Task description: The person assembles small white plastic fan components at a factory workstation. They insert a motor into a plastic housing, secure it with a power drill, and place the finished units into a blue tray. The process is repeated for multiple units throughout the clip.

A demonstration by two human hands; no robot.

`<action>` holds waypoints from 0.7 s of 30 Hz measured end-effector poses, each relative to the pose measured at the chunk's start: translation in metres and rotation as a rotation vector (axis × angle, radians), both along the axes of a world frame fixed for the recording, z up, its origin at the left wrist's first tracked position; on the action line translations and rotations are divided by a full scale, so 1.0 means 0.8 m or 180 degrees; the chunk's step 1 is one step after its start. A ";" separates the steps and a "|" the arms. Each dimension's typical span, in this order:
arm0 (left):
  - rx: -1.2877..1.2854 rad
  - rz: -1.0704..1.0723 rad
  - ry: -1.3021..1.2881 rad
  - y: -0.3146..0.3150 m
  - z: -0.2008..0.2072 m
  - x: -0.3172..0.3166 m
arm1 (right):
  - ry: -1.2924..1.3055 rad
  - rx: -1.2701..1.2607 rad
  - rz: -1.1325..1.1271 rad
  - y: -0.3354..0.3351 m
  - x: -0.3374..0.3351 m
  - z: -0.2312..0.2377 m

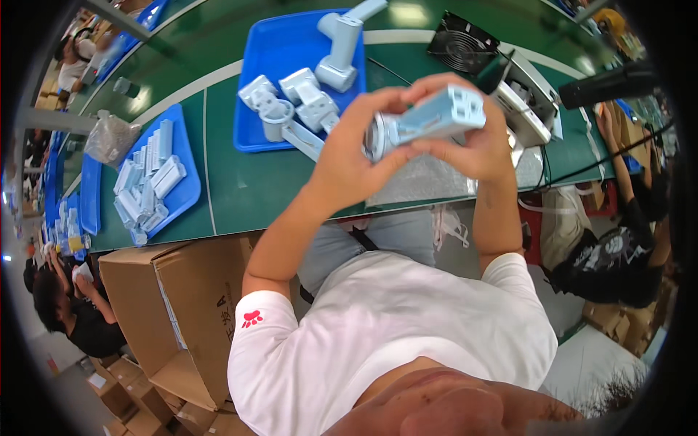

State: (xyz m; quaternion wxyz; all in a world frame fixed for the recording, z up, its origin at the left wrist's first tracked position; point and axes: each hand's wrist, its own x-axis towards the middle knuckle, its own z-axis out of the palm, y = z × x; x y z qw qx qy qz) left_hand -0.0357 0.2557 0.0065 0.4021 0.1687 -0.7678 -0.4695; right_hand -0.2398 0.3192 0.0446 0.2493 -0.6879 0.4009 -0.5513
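Note:
In front of my chest I hold a light-blue plastic housing (432, 118) in both hands. One end is round and the other is squarish with several openings. My left hand (352, 149) closes around the round end. Around the squarish end curl the thumb and fingers of my right hand (483, 138). Beyond my left hand lies a blue tray (251, 69) with several similar light-blue parts; one upright piece (342, 54) has a round base. A long light-blue piece (304, 139) reaches from the tray toward my left wrist.
A smaller blue tray (190, 185) of slim light-blue parts and a bag of small parts (110, 138) are at left. At right stand a black fan (465, 45), a metal-cased device (527, 109) and a black cylindrical tool (611, 83). Below the table is a cardboard box (193, 312). People sit on both sides.

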 end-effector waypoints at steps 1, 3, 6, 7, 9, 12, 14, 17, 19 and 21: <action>-0.0032 -0.0021 -0.0019 0.013 -0.022 -0.008 | 0.0009 0.0165 -0.0053 0.024 -0.009 -0.017; -0.0102 -0.0054 -0.0039 0.038 -0.063 -0.026 | -0.0200 0.0530 -0.0188 0.061 -0.021 -0.066; -0.0253 0.0146 0.0022 0.055 -0.109 -0.045 | 0.0009 0.0914 -0.0789 0.098 -0.030 -0.094; -0.0184 0.0225 0.0004 0.059 -0.114 -0.051 | -0.0364 0.0698 -0.0760 0.111 -0.044 -0.091; -0.0047 0.0393 -0.0061 0.063 -0.118 -0.057 | -0.1117 0.0241 -0.0686 0.130 -0.077 -0.075; -0.0029 0.0537 -0.0244 0.053 -0.129 -0.066 | -0.1027 -0.1710 -0.2606 0.096 -0.116 -0.026; 0.0415 0.0451 -0.0250 0.053 -0.144 -0.074 | -0.0379 -0.2056 -0.3295 0.061 -0.131 0.021; 0.0349 0.0518 -0.0084 0.055 -0.144 -0.076 | -0.0101 -0.1567 -0.3563 0.020 -0.157 0.064; 0.0244 0.0507 -0.0144 0.058 -0.145 -0.073 | -0.0735 -0.1625 -0.2862 0.020 -0.154 0.097; 0.0066 0.0494 -0.0156 0.058 -0.140 -0.074 | -0.0927 -0.2187 -0.1884 0.049 -0.131 0.118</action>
